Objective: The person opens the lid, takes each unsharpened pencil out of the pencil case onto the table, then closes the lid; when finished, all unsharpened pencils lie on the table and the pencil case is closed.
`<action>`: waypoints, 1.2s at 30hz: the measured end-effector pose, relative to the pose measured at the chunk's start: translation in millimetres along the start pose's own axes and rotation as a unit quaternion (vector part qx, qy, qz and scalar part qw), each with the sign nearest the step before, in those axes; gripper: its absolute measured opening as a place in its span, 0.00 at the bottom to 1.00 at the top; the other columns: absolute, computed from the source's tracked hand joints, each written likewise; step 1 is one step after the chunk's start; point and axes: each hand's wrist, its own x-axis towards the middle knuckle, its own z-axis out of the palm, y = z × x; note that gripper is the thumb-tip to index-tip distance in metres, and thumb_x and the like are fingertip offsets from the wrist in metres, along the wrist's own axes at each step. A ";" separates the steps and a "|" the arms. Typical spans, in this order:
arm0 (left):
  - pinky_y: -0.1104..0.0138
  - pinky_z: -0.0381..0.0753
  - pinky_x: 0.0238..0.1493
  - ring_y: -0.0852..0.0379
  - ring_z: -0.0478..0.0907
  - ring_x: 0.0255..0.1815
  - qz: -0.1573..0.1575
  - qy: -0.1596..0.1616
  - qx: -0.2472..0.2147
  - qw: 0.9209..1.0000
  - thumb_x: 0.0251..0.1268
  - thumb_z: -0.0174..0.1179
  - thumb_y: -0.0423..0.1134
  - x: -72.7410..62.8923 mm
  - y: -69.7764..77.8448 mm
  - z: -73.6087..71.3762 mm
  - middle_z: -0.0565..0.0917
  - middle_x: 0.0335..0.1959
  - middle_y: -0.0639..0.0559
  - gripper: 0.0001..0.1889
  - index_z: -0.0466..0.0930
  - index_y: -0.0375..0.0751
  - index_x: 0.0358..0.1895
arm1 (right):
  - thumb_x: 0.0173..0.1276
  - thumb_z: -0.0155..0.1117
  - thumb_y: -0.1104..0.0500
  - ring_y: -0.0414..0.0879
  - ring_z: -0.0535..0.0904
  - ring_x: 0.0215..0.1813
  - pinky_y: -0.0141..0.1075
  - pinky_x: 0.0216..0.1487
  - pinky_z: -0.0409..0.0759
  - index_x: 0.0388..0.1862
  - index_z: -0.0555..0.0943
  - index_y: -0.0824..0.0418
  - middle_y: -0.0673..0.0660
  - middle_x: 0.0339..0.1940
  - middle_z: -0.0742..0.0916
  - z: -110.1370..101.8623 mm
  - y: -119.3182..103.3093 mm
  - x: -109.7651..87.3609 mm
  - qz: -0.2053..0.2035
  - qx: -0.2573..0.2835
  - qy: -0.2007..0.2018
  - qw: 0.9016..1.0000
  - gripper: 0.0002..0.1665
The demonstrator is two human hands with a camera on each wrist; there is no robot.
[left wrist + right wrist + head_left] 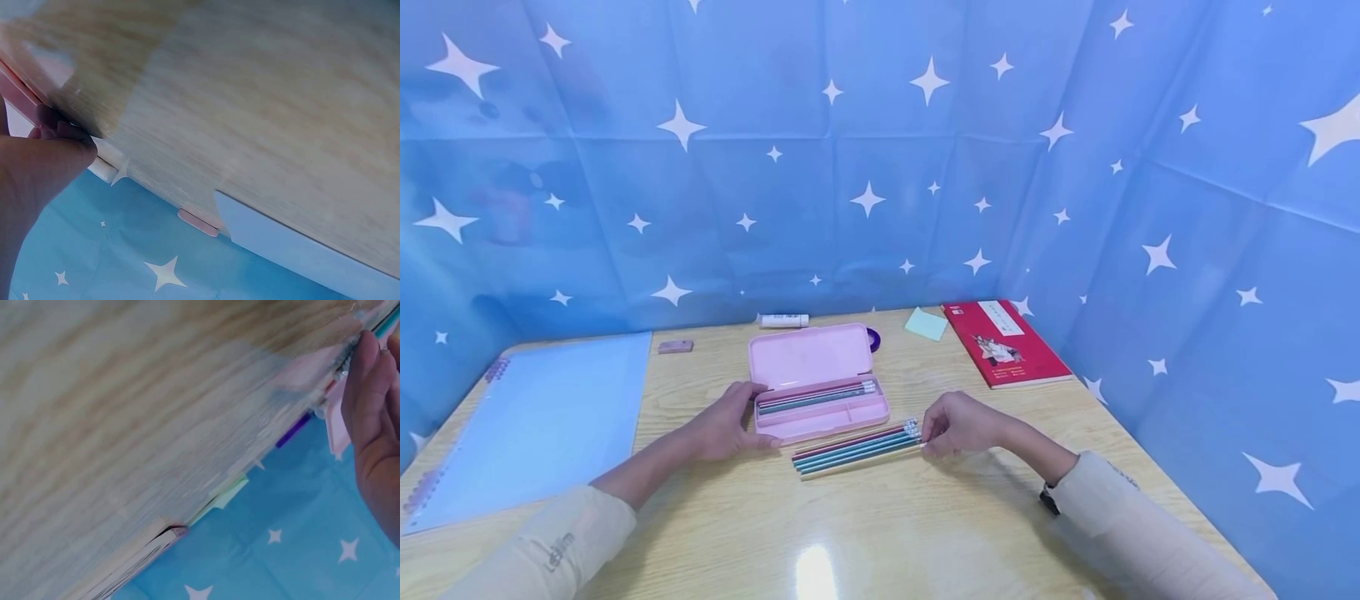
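Note:
A pink pencil case (811, 358) lies with its lid raised, and several pencils (816, 397) rest in its long compartment. My left hand (726, 423) grips the case by its left end, the thumb along the front and the fingers at the far side. In front of the case a row of several pencils (857, 450), dark red, teal and pale, lies side by side on the table. At their eraser ends, my right hand (958, 425) pinches the end of the nearest pale pencil. The right wrist view shows the right hand (375, 406) with thumb and fingertips together.
A red book (1007, 343) and green sticky notes (927, 324) lie back right. Behind the case are a purple roll (874, 339) and a white tube (784, 321). An eraser (675, 347) and a spiral-edged pad (542, 417) lie left. Starry blue cloth (865, 150) hangs behind the table.

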 end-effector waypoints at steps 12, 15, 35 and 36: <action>0.46 0.58 0.73 0.36 0.62 0.71 0.003 0.002 0.000 1.000 0.50 0.73 0.61 -1.1 -1.5 -0.7 0.66 0.63 0.36 0.53 0.58 0.30 0.71 | 0.62 0.74 0.62 0.45 0.80 0.26 0.34 0.23 0.81 0.32 0.84 0.57 0.51 0.25 0.86 3.2 -1.9 2.3 0.040 0.007 0.017 0.999 0.04; 0.47 0.57 0.74 0.36 0.62 0.71 -0.002 0.002 0.002 1.000 0.50 0.73 0.62 -0.5 -2.0 -0.6 0.67 0.63 0.37 0.54 0.58 0.31 0.71 | 0.62 0.73 0.63 0.45 0.80 0.25 0.34 0.23 0.80 0.31 0.84 0.57 0.51 0.24 0.85 4.0 -3.1 3.3 0.045 -0.001 0.019 0.999 0.04; 0.47 0.58 0.74 0.37 0.62 0.71 -0.002 -0.002 0.002 1.000 0.50 0.72 0.63 0.1 -4.2 1.6 0.66 0.64 0.38 0.54 0.57 0.32 0.72 | 0.63 0.72 0.63 0.46 0.80 0.23 0.34 0.20 0.79 0.31 0.83 0.56 0.51 0.23 0.84 4.4 -7.8 7.8 0.047 -0.019 0.022 0.998 0.05; 0.47 0.57 0.74 0.37 0.62 0.72 -0.003 -0.002 0.001 1.000 0.50 0.72 0.63 0.3 -4.3 1.7 0.66 0.64 0.38 0.54 0.57 0.32 0.72 | 0.63 0.72 0.63 0.46 0.80 0.23 0.33 0.21 0.79 0.31 0.83 0.56 0.50 0.23 0.84 3.4 -9.3 9.4 0.041 -0.025 0.023 0.999 0.05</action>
